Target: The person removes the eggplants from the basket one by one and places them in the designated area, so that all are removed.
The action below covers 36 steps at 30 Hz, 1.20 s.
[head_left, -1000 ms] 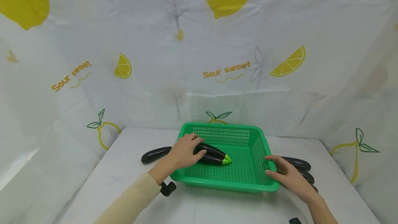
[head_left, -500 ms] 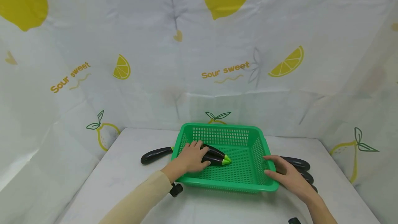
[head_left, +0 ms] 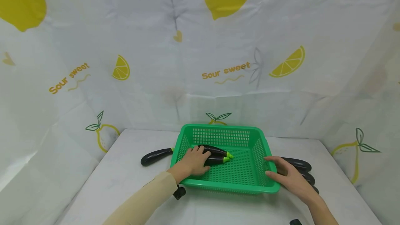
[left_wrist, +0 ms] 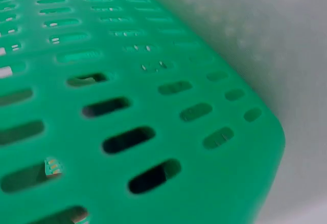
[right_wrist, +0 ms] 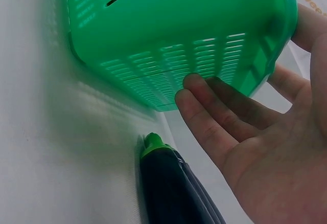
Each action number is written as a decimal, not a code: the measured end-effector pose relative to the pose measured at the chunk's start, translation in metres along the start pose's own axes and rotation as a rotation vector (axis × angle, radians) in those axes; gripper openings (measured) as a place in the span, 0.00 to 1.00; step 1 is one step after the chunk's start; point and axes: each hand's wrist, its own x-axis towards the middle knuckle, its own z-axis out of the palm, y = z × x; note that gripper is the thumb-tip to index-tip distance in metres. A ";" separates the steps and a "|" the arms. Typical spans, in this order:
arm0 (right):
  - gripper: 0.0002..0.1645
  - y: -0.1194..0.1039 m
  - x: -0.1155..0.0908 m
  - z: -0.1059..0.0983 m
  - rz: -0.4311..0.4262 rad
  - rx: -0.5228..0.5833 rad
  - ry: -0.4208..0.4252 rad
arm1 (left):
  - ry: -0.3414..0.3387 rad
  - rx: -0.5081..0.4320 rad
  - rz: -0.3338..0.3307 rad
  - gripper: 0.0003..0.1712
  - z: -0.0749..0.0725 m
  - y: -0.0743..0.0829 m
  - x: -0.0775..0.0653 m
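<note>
A green plastic basket (head_left: pixel 225 183) with slotted walls stands on the white table. Inside it, towards the left, two dark eggplants lie side by side with green stem ends pointing right: a far one (head_left: pixel 215 150) and a near one (head_left: pixel 215 160). My left hand (head_left: pixel 194 162) reaches over the basket's left front corner and grips the near eggplant, fingers over the top, thumb on the front side. The eggplants' left ends are hidden under that hand. My right hand (head_left: pixel 289 176) holds the basket's right rim; in the right wrist view several fingers (right_wrist: pixel 214 132) stretch along the outer wall.
Another eggplant (head_left: pixel 154 157) lies left of the basket. Several more eggplants (head_left: pixel 298 164) lie to its right, beyond my right hand. Behind everything hangs a white cloth (head_left: pixel 150 107) with lemon prints. Dark eggplant shows through slots in the basket wall (left_wrist: pixel 214 203).
My left hand has moved right and down, deeper into the basket. The two eggplants' stem ends have shifted slightly, the near one a little away from me. The right hand stays on the rim.
</note>
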 end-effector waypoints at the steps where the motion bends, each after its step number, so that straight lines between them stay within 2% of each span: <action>1: 0.37 0.000 0.000 0.000 0.001 -0.001 0.001 | 0.000 -0.011 0.002 0.32 0.001 0.000 0.000; 6: 0.37 0.000 -0.001 0.000 0.002 0.008 -0.003 | 0.006 -0.068 0.005 0.30 0.003 -0.002 0.002; 16: 0.37 0.000 -0.001 0.000 0.004 0.010 -0.003 | 0.030 -0.058 0.031 0.22 0.001 -0.003 0.002; 29: 0.36 -0.001 0.001 0.000 -0.018 0.006 0.011 | 0.058 -0.254 0.119 0.18 -0.017 -0.011 -0.017; 36: 0.36 -0.001 0.000 0.000 -0.005 0.009 0.006 | 0.096 -0.318 0.158 0.16 -0.020 -0.013 -0.027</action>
